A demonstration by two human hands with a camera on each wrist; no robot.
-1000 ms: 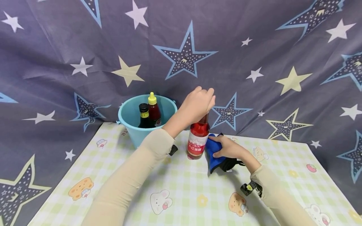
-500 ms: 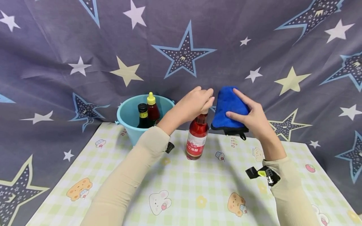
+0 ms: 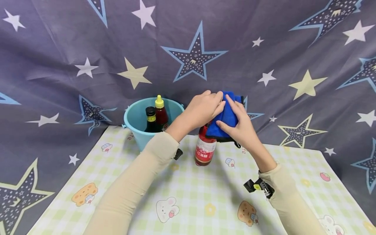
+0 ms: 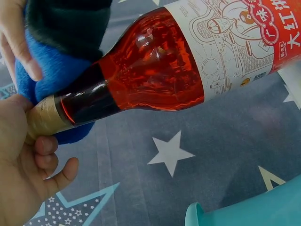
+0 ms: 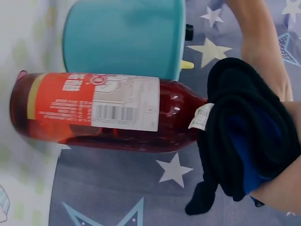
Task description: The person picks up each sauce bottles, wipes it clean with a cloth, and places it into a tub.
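Observation:
An upright glass bottle of red vinegar [image 3: 205,148] with a red and white label is at the middle of the table. My left hand [image 3: 202,109] grips its gold cap [image 4: 46,117] from above, fingers curled round the top. In my right hand [image 3: 242,125] is a folded blue cloth [image 3: 227,114] with black edging, held between thumb and fingers. The cloth lies against the bottle's neck [image 4: 89,96], covering part of it in the head view. From the right wrist view, the cloth's dark side [image 5: 235,117] and a small white tag [image 5: 202,117] show beside the bottle's shoulder.
A light blue bucket [image 3: 144,138] stands left of the bottle, close to the left forearm. Inside are a black-capped dark bottle [image 3: 151,119] and a yellow-capped sauce bottle [image 3: 161,112]. A star-patterned curtain [image 3: 264,49] hangs behind the checked tablecloth [image 3: 191,182].
My right hand has lifted the blue cloth from the tabletop and brought it left against the bottle's neck. My left hand stays on the bottle's top.

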